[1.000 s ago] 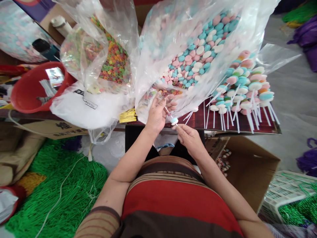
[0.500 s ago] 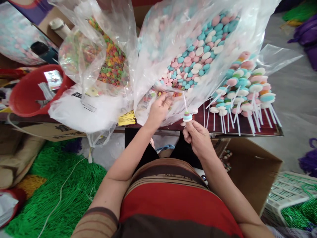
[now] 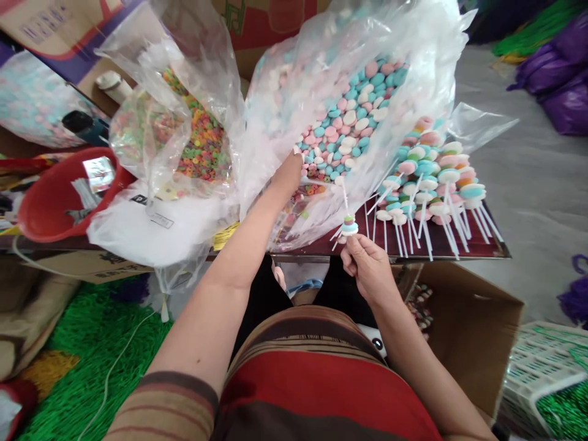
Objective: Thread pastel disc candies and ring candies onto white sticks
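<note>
Near the table's front edge, my right hand (image 3: 367, 263) pinches a candy skewer (image 3: 350, 226) just below its lowest piece. White, blue, green and reddish pieces are threaded on it, and its bare white stick points up. My left hand (image 3: 290, 174) is at the left side of the open plastic bag of pink, blue and white candies (image 3: 349, 122), touching or just above them. Its fingers are mostly hidden behind the back of the hand. Small ring-shaped candies (image 3: 316, 190) lie at the front of this bag.
Finished-looking candy skewers (image 3: 427, 177) are piled on the table's right end. Left of the big bag are a bag of colourful rings (image 3: 204, 141), a white plastic bag (image 3: 156, 229) and a red basin (image 3: 41, 208). An open cardboard box (image 3: 468, 312) stands below right.
My left hand has moved forward and up to the candies in the big bag. My right hand still holds the skewer in nearly the same place. The view has shifted slightly.
</note>
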A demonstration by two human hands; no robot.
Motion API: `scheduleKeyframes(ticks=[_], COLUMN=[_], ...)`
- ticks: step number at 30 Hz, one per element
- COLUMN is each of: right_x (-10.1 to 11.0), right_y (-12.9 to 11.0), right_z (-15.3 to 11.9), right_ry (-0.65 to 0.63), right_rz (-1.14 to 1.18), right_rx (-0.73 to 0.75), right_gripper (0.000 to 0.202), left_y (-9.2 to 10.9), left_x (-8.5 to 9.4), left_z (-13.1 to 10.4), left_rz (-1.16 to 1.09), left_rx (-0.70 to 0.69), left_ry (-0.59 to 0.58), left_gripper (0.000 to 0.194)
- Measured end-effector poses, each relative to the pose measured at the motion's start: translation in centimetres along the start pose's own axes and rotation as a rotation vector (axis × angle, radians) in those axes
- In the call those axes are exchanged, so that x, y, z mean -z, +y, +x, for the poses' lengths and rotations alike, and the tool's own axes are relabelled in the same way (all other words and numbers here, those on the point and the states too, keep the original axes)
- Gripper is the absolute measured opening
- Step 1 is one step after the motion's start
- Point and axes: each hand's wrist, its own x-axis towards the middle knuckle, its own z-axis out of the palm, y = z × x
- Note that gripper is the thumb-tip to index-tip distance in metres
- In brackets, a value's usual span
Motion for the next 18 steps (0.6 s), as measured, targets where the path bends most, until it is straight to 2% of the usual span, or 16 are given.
scheduleKeyframes(ticks=[5,9,11,12,15,18], right_x=[0.3,0.4,0.2,0.0,-0.4,-0.4], right_y=[0.0,0.0,0.1,0.1,0.2,0.1], right_z=[0.0,0.1,0.1,0.1,0.1,0.1], right_ry=[0.014,0.004,-0.001,-0.006,-0.02,-0.012], right_rz=[0.01,0.021,0.019,0.018,0.009,-0.005], right_rx=[0.004,0.003,-0.002,-0.004,-0.004,-0.007], right_gripper=[0.048,0.049,0.049,0.049,0.049,0.048], left_y=[0.1,0.7,1.0,1.2,1.9,2.3], left_x=[0.3,1.3,1.8,1.8,1.2,-0.1], left_z=[-0.3,-1.0,-1.1,-1.0,-0.5,0.2], left_rz=[0.262,0.461,0.485,0.453,0.225,-0.158], left_rx=[-0.03,-0.029,-0.017,-0.007,0.009,0.053], left_ry=[-0.061,-0.07,-0.094,-0.105,-0.112,-0.022], left_gripper=[0.023,0.016,0.011,0.01,0.025,0.023])
